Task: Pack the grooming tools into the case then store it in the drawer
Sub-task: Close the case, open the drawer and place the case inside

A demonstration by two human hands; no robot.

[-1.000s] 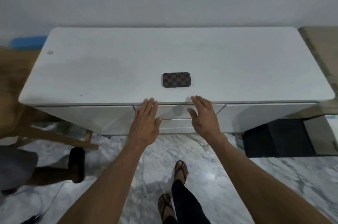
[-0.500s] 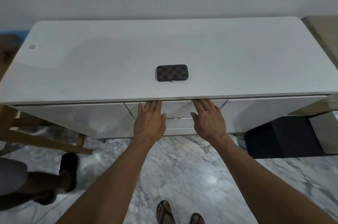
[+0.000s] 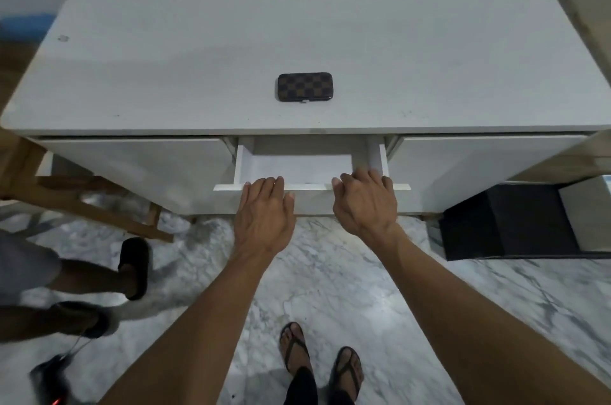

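both hands hook over the front panel of the drawer (image 3: 309, 173). left hand (image 3: 264, 211) has its fingers (image 3: 264, 183) curled over the top edge of the panel, closed on it, thumb lying along the panel's outer face. right hand (image 3: 365, 202) does the same nearer the panel's right end, knuckles raised, fingers bent over the edge and its grip closed on it too. the two hands sit apart, with a bare stretch of the panel edge between them.

the drawer is the middle one of the white cabinet and stands partly pulled out; its white inside shows beneath the overhanging top, and what can be seen of it holds nothing that can be made out. the closed fronts to its left and right stay flush.

the case (image 3: 305, 87), a small rounded rectangle in a brown checker pattern, lies flat and shut on the white surface (image 3: 165, 73), near the front edge and just behind the open drawer, roughly in line with the gap between the hands. a small metal clasp shows at its front edge. neither hand touches it.

below, the wearer's feet in sandals (image 3: 319, 361) stand on a marble floor (image 3: 330, 272). at the left, another person's legs in dark slippers (image 3: 134, 267) stand beside a wooden frame (image 3: 99, 202). a black box (image 3: 509, 222) sits on the floor at the right, beneath the cabinet's end.
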